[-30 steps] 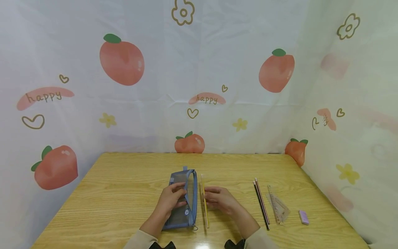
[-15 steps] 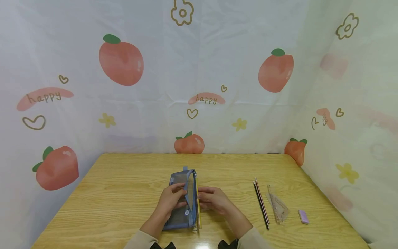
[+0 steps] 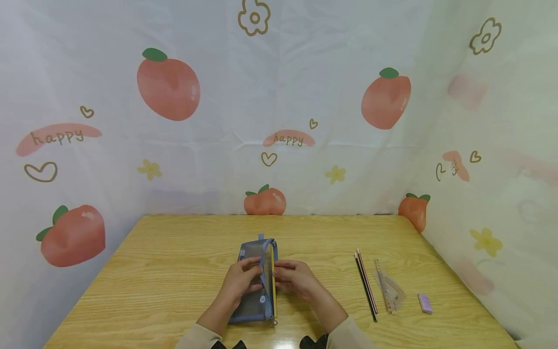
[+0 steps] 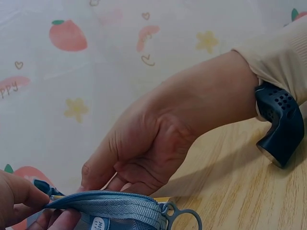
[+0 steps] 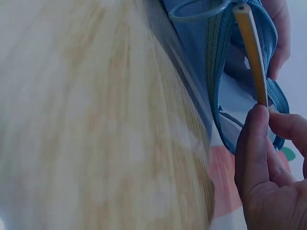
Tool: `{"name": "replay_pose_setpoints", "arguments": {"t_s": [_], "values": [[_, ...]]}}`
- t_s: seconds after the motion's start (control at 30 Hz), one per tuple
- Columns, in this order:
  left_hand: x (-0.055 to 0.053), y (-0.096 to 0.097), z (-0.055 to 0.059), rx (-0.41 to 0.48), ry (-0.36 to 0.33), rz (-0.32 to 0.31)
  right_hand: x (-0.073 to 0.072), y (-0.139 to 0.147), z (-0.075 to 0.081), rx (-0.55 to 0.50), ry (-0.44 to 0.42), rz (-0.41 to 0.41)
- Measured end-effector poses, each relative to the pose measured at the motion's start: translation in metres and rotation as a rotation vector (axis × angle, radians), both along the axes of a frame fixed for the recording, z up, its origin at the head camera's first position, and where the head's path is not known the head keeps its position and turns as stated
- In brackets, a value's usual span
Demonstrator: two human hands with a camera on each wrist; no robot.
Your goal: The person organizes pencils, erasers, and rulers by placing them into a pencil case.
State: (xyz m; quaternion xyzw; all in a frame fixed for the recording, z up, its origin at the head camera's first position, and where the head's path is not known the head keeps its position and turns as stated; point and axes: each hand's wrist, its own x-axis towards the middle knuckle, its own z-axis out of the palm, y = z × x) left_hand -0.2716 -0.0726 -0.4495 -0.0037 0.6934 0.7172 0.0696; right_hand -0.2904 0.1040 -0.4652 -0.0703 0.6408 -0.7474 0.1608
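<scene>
A blue mesh pencil case (image 3: 250, 308) lies on the table with its zip side facing right and its mouth gaping. My left hand (image 3: 240, 280) pinches the upper edge of that mouth between thumb and fingers. In my right hand (image 3: 301, 278) a yellow pencil (image 3: 274, 291) is pinched near its middle. The pencil (image 5: 253, 43) runs lengthwise along the mouth, between the two zip edges in the right wrist view. From the left wrist, the case's zip (image 4: 120, 203) hides most of the pencil and the right fingertips.
To the right lie two dark pencils (image 3: 366, 286) side by side, then a clear ruler and set square (image 3: 391, 291) overlapping. A purple eraser (image 3: 425, 303) sits farther right. The wooden table (image 3: 183, 242) meets a printed cloth backdrop behind.
My right hand has moved left, bringing the yellow pencil from beside the case into its open mouth. The left hand has stayed on the case's edge.
</scene>
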Motion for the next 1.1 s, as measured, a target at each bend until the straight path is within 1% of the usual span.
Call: {"name": "replay_pose_setpoints", "arguments": {"t_s": [0.3,0.43,0.67,0.93,1.03,1.1], "values": [[0.001,0.001,0.001,0.013,0.003,-0.009,-0.002,-0.004,-0.001,0.031,0.025,-0.066],[0.001,0.001,0.0,0.006,0.007,-0.008,-0.002,-0.006,0.0,0.034,0.018,-0.084],[0.0,0.001,-0.001,-0.001,0.007,0.003,-0.002,-0.01,-0.003,0.027,0.028,-0.1],[0.0,0.001,-0.001,-0.015,0.005,0.004,-0.001,-0.011,-0.001,0.035,0.035,-0.115],[0.001,0.001,0.0,-0.015,0.002,0.005,0.0,-0.008,0.0,0.045,0.048,-0.107],[0.001,0.001,0.001,-0.015,-0.002,0.009,0.001,-0.002,0.001,0.063,0.078,-0.099]]}}
